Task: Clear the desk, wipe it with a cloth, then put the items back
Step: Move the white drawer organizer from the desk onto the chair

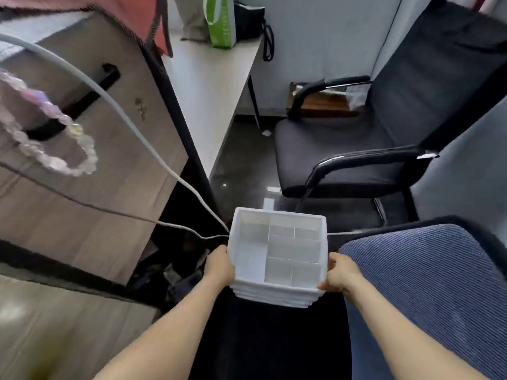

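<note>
left hand (219, 266) and right hand (338, 272) grasp white organizer (278, 253) | blue chair (428, 283) beside right hand | cables (175, 174) ahead-left, apparently behind organizer

Readable text: none is showing.
Green bag (220, 23), far beyond both grips: its white lettering is blurring past reading.

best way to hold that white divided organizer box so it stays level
Grip the white organizer by its two opposite side walls near the rim, one hand from each side, as the left hand and right hand do. It is wide, open-topped and upright, with thin inner dividers.
</note>
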Demonstrator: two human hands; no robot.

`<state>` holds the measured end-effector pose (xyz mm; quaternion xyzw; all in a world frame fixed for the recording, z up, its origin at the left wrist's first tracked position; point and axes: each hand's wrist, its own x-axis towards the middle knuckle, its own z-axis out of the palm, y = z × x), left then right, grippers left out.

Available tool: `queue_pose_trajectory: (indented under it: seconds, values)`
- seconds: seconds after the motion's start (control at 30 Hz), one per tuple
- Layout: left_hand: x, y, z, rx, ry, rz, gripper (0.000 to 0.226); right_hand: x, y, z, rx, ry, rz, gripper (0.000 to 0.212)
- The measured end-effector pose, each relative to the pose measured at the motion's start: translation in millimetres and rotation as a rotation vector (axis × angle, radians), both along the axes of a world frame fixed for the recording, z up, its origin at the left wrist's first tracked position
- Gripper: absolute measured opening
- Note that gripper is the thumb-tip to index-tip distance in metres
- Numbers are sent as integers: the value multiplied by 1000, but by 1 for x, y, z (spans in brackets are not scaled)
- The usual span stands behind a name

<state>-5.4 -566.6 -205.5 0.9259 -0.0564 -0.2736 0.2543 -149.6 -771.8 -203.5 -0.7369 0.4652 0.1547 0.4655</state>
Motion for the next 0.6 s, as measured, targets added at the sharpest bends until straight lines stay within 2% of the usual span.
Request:
queue_pose_trajectory:
  seconds: [0.1, 0.23, 0.6]
  values:
    - [12, -5, -31, 42, -22, -2, 19, 15, -4, -27, -92, 28, 82, 36]
    - [24, -8, -64, 38, -54, -6, 12, 28, -9, -60, -141, 54, 51, 37]
    - [25, -4, -86, -17, -33, -54, 18, 27, -8, -80, -226, 113, 114, 36]
